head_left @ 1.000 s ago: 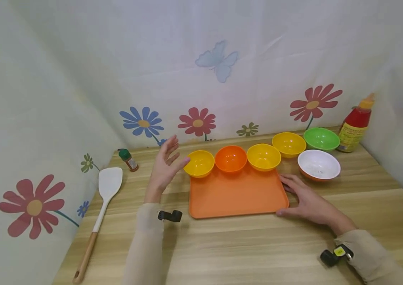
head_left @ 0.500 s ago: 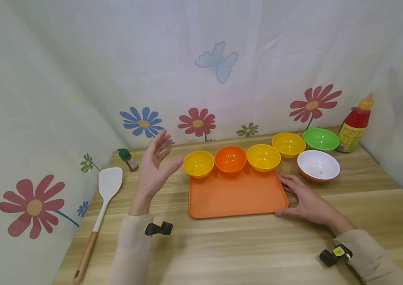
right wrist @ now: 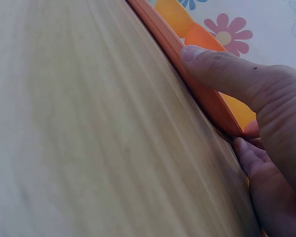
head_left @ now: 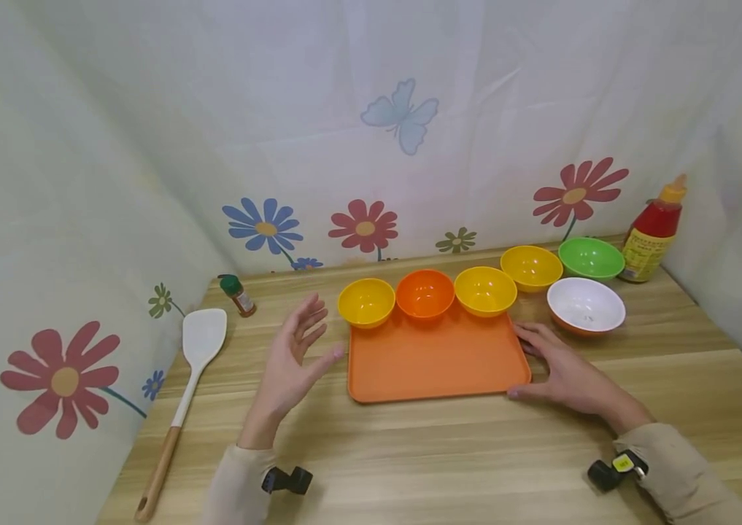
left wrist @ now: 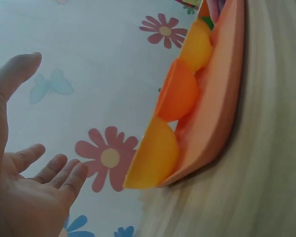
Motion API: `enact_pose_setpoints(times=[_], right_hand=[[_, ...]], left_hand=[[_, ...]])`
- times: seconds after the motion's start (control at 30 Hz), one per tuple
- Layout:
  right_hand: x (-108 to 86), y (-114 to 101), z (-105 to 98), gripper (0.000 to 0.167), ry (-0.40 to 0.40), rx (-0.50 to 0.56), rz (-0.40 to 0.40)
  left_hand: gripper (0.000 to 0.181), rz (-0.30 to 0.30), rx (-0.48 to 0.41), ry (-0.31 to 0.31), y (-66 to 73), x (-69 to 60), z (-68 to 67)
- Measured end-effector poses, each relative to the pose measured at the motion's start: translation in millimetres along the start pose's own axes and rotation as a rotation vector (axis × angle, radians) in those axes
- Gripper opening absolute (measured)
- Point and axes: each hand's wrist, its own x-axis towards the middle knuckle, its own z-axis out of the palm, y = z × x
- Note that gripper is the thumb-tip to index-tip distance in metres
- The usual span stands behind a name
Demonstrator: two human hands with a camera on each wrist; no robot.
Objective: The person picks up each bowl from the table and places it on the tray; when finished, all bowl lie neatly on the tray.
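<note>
An orange tray (head_left: 436, 361) lies on the table, with a yellow bowl (head_left: 366, 302), an orange bowl (head_left: 424, 294) and another yellow bowl (head_left: 485, 291) in a row along its far edge. My right hand (head_left: 567, 375) rests at the tray's right end, its thumb touching the near right corner; in the right wrist view the thumb (right wrist: 217, 69) lies against the tray's side (right wrist: 187, 74). Left of the tray, my left hand (head_left: 288, 368) is held with fingers apart and nothing in it. The left wrist view shows that hand (left wrist: 29, 192) apart from the nearest yellow bowl (left wrist: 155, 155).
Behind on the right stand a yellow bowl (head_left: 531, 267), a green bowl (head_left: 591, 257), a white-lined bowl (head_left: 586, 305) and a red sauce bottle (head_left: 650, 237). On the left are a white spatula (head_left: 203, 339) with a wooden handle and a small green-capped bottle (head_left: 237, 295).
My left hand has drawn away from the left yellow bowl, first leftward, then down toward the near side. The right hand, tray and bowls look unmoved.
</note>
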Motion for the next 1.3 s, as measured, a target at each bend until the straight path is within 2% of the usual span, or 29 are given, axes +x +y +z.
enact_pose_setpoints(times=[0.13, 0.43, 0.8, 1.07, 1.3], right_hand=[[0.3, 0.2, -0.2, 0.12, 0.001, 0.006, -0.002], [1.1, 1.7, 0.9, 0.12, 0.002, 0.003, -0.005], [0.4, -1.2, 0.7, 0.121, -0.003, -0.005, 0.016], [0.1, -2.7, -1.2, 0.12, -0.008, -0.001, 0.026], [0.1, -1.6, -0.2, 0.12, -0.011, -0.009, 0.019]], left_hand=[[0.098, -0.037, -0.049, -0.033, -15.7, -12.4, 7.2], [0.105, -0.097, 0.192, -0.062, -40.9, -26.3, 20.1], [0.117, -0.17, 0.437, -0.079, -56.3, -34.1, 24.3], [0.117, -0.132, 0.538, -0.121, -66.8, -34.1, 24.7], [0.115, -0.155, 0.576, -0.154, -69.7, -34.4, 24.4]])
